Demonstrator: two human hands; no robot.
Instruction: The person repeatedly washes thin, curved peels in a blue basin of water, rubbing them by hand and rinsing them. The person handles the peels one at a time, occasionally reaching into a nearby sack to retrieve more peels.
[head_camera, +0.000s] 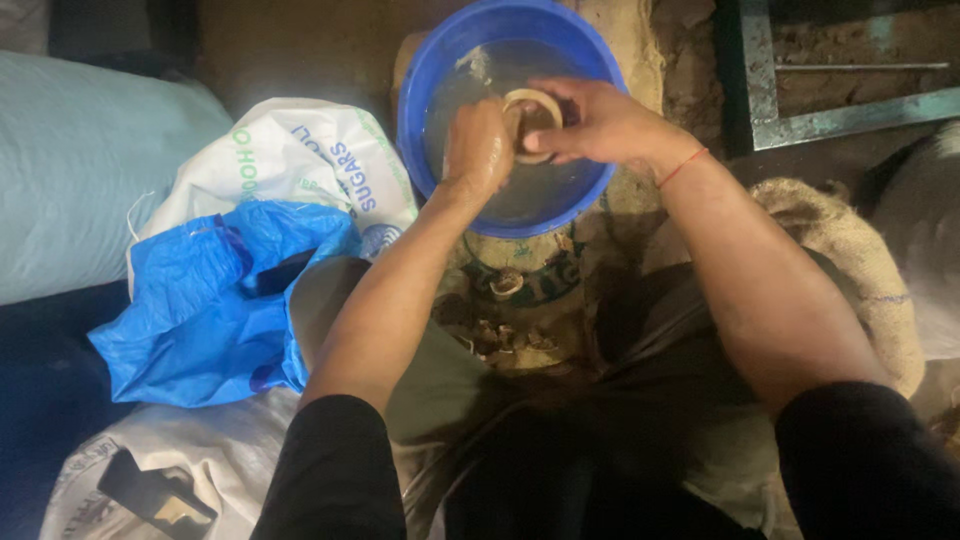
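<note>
Both hands worked over a blue plastic basin (430, 140) that held a shallow pool of cloudy water and stood on the earth floor in front of the person's knees. The right hand (600, 120) gripped a pale, ring-shaped piece (532, 110) — a shell-like thing with a hollow middle — its fingers curled around the ring's far edge and the thumb pressed on the near side. The left hand (478, 150) was closed into a loose fist right against the ring's left side, touching it; whether it held something of its own inside the fist could not be told. The ring sat just above the water, near the middle of the basin.

A thin red thread (682, 167) circled the right wrist. Between the knees, on a printed sack (520, 300), lay a small heap of brownish bits (500, 335) (too dim to make out further). To the left rested a white woven sack (300, 160) with a crumpled blue plastic bag (200, 310) on top of it, and beside them a large pale grey sack (80, 170). A coarse burlap sack (850, 250) lay on the right, with a metal frame (850, 115) behind it.
</note>
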